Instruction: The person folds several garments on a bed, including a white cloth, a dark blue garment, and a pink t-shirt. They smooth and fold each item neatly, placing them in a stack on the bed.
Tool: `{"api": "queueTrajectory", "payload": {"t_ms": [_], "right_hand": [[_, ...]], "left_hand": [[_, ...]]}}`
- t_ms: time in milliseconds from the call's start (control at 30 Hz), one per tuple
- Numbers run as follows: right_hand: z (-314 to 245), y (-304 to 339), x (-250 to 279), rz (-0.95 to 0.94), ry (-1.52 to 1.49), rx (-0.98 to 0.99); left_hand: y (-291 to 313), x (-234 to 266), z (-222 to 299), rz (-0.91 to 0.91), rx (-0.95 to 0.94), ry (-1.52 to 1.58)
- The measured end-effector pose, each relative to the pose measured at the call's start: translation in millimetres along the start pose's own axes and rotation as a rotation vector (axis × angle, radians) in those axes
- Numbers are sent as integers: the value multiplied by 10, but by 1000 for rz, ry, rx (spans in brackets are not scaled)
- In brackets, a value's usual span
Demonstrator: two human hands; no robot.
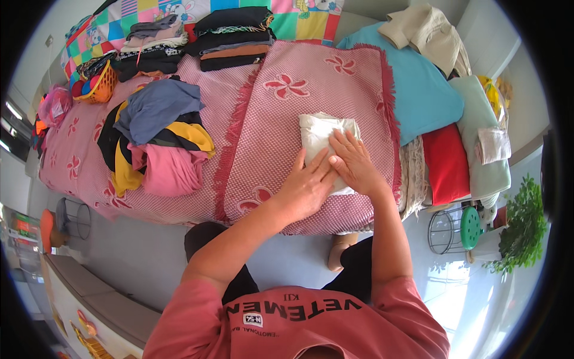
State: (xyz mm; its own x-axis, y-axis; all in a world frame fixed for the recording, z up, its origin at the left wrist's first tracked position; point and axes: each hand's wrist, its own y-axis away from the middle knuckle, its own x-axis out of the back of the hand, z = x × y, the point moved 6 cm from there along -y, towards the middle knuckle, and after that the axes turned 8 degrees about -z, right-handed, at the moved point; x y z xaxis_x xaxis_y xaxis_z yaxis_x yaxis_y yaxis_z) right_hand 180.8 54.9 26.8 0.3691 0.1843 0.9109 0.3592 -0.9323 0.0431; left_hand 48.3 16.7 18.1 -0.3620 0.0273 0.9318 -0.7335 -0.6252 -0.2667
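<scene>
In the head view, both bare forearms come up from the lower edge and lean toward each other. The left hand (310,184) points up and to the right, and the right hand (357,164) points up and to the left; they meet at the fingers and the right thumb. Both lie palm down on a white folded cloth (317,130), hiding part of its middle and near end. As for the grip, both hands are spread, with fingers laid out over the fabric rather than clamped on it.

The white cloth rests on a pink fringed cover (257,143), toward the right side of its raised panel. Well to the left, a loose heap combines a blue-grey garment (161,110), a black-and-yellow garment (122,176) and a pink garment (173,170). Behind it stand two folded stacks, a left stack (149,51) and a right stack (233,51), with an orange basket (101,90) farther left. Past the fringe on the right lie a turquoise cloth (412,90), a red cloth (445,161) and, at the back, a beige garment (424,30).
</scene>
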Motion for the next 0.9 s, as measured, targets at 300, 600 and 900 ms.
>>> {"api": "queueTrajectory", "payload": {"t_ms": [300, 600, 900], "right_hand": [[-527, -455, -103, 49, 196, 154], [-3, -1062, -275, 105, 284, 45], [373, -1270, 23, 340, 216, -123]], "left_hand": [[82, -54, 99, 110, -189, 100], [230, -207, 124, -60, -63, -76], [410, -8, -132, 356, 388, 545]]}}
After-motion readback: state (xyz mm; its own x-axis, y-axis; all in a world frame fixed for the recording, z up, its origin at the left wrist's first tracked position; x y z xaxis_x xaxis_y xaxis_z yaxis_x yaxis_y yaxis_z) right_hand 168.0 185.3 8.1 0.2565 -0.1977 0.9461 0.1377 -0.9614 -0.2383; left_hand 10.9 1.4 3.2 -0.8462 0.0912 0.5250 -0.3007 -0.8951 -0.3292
